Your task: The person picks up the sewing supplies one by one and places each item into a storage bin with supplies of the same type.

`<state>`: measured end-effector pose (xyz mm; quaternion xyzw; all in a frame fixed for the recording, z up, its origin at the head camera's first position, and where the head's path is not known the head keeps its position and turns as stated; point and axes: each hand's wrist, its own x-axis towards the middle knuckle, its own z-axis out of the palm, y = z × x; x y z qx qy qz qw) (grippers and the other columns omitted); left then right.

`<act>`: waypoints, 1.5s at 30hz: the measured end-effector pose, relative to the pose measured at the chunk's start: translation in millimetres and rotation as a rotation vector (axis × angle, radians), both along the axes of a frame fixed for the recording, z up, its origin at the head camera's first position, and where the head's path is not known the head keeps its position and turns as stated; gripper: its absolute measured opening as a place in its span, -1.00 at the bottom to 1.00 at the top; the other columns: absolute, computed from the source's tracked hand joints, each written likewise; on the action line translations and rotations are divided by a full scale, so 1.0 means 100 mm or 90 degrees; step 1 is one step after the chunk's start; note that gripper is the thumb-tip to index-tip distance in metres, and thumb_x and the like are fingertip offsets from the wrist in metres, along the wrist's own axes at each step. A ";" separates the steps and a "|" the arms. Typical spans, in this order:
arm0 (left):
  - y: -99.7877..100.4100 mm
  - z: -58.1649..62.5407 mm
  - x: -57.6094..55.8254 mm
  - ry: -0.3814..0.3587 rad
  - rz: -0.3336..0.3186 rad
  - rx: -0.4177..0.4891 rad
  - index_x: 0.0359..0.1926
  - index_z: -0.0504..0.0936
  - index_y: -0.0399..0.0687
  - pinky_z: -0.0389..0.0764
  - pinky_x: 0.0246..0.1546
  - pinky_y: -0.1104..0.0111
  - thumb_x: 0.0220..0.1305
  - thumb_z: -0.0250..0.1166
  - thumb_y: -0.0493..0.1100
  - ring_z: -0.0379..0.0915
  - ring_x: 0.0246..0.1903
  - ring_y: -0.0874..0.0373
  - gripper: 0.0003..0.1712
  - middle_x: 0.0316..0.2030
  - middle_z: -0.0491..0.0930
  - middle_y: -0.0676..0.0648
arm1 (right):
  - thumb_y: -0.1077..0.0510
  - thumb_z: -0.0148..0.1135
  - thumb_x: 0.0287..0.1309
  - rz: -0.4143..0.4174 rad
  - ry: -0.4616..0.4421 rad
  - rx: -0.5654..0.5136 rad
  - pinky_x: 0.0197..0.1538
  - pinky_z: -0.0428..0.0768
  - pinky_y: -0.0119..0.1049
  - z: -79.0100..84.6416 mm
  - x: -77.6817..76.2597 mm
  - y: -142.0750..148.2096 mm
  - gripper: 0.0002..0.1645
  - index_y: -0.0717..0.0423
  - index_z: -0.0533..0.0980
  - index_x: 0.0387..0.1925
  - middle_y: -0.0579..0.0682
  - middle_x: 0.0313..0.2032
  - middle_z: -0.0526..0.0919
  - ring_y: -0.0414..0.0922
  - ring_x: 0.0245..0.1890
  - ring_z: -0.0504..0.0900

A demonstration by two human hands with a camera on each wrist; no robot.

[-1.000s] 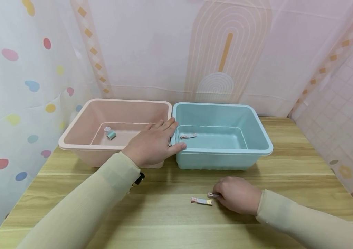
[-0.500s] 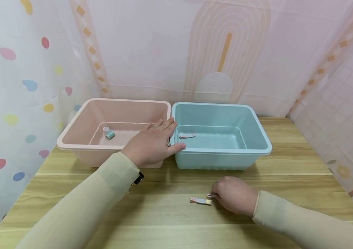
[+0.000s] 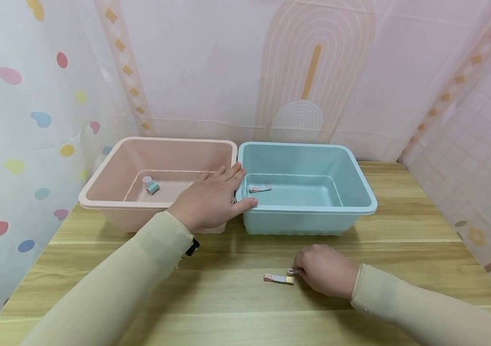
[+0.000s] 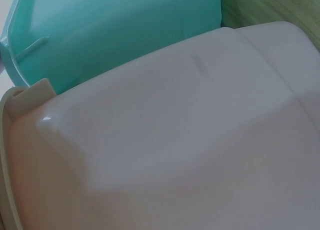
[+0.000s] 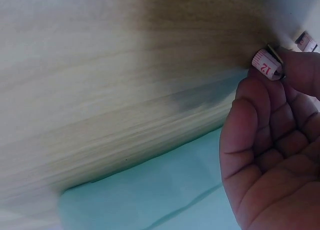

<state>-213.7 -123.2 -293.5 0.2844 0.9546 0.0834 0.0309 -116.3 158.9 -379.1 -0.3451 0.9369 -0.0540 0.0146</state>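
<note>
My left hand (image 3: 211, 199) lies with straight fingers over the adjoining rims of a pink bin (image 3: 172, 205) and a blue bin (image 3: 310, 210). On the table in front of the blue bin, my right hand (image 3: 325, 270) pinches a folded tape measure (image 5: 267, 65) between thumb and fingers; red numbers show on it. Beside those fingertips lies a second folded tape measure (image 3: 278, 278). One more folded tape (image 3: 260, 189) sits inside the blue bin near its left wall. Inside the pink bin are a teal thread spool (image 3: 152, 187) and a small white round piece (image 3: 147, 179).
Both bins stand side by side at the back of the wooden table (image 3: 228, 307). Behind them hangs a patterned pink curtain (image 3: 211, 72), with a dotted one (image 3: 16, 120) on the left. A dark wristband (image 3: 192, 247) shows at the left wrist.
The head view has shifted very slightly. Both hands stay in the same places, and the right one still pinches its tape measure.
</note>
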 end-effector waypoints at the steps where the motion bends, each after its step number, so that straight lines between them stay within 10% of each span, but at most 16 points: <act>1: 0.00 0.00 0.00 -0.001 0.000 0.001 0.70 0.03 -0.02 -0.03 0.65 -0.17 0.49 -0.16 0.57 -0.06 0.67 -0.16 0.07 0.71 -0.06 -0.05 | 0.25 0.45 0.23 0.001 0.001 -0.002 -0.27 0.71 -0.24 0.00 0.00 0.00 -0.85 -0.05 0.75 -0.42 -0.19 -0.44 0.78 -0.26 -0.41 0.71; 45: -0.01 -0.01 -0.01 0.002 0.001 0.001 0.70 0.03 0.00 -0.02 0.64 -0.18 0.48 -0.17 0.59 -0.05 0.67 -0.17 0.08 0.71 -0.06 -0.05 | 0.26 0.43 0.23 -0.001 -0.016 -0.002 -0.30 0.69 -0.26 0.04 -0.02 -0.02 -0.80 -0.06 0.72 -0.48 -0.22 -0.46 0.76 -0.30 -0.44 0.67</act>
